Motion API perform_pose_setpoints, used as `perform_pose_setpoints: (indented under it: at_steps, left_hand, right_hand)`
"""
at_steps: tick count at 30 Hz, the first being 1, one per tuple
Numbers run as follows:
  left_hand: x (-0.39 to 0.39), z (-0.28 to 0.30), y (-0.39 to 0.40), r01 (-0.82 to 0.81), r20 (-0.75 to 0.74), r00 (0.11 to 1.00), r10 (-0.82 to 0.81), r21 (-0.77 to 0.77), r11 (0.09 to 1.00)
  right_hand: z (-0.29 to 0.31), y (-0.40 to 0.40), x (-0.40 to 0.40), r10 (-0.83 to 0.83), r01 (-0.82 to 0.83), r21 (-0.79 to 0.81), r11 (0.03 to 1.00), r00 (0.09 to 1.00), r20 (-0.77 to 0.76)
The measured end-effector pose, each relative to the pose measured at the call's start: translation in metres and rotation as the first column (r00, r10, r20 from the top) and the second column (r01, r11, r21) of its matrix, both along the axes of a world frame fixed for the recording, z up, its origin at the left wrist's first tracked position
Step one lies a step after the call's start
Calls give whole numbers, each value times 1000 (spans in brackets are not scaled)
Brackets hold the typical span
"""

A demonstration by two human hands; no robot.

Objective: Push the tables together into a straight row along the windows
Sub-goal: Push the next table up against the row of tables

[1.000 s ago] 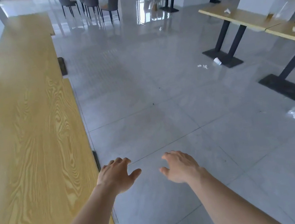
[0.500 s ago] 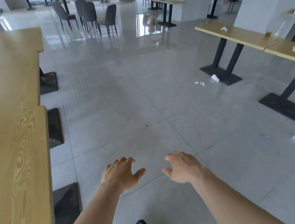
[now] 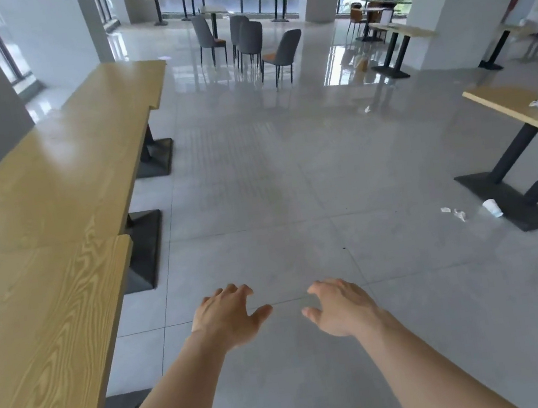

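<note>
Since no bench is being pushed, the left hand (image 3: 230,318) and right hand (image 3: 341,307) are held spread over the floor (image 3: 294,200), beside the joined benches (image 3: 40,236), whose far top juts out of line.

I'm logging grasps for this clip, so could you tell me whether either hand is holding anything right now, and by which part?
Nothing is held. The left hand and right hand hang over the floor with loosely spread fingers, apart from the nearest table.
</note>
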State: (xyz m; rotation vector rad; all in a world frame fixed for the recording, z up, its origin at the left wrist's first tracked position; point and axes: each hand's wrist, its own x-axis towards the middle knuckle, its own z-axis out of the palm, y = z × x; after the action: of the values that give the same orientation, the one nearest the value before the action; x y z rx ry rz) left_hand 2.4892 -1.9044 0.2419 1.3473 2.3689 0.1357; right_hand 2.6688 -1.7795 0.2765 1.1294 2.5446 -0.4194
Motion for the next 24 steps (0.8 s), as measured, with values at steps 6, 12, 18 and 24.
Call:
perform_pose_setpoints:
  at_steps: [6, 12, 18, 24]
  left_hand:
    - [-92, -13, 72, -156, -12, 988, 156, 7, 988]
    - [-184, -17, 127, -356, -2, 935, 356, -17, 934]
    - [-250, -18, 127, -566, -12, 824, 567, 42, 823]
    - [-308, -51, 76, -792, 30, 611, 791, 36, 610]
  right_hand:
    - [-16, 99, -113, 154, -154, -17, 988, 988, 18]
    - [-35, 194, -242, 344, -343, -51, 938, 938, 31]
    - [-45, 224, -363, 547, -543, -66, 837, 832, 88]
    - [-69, 176, -485, 769, -761, -112, 639, 631, 101]
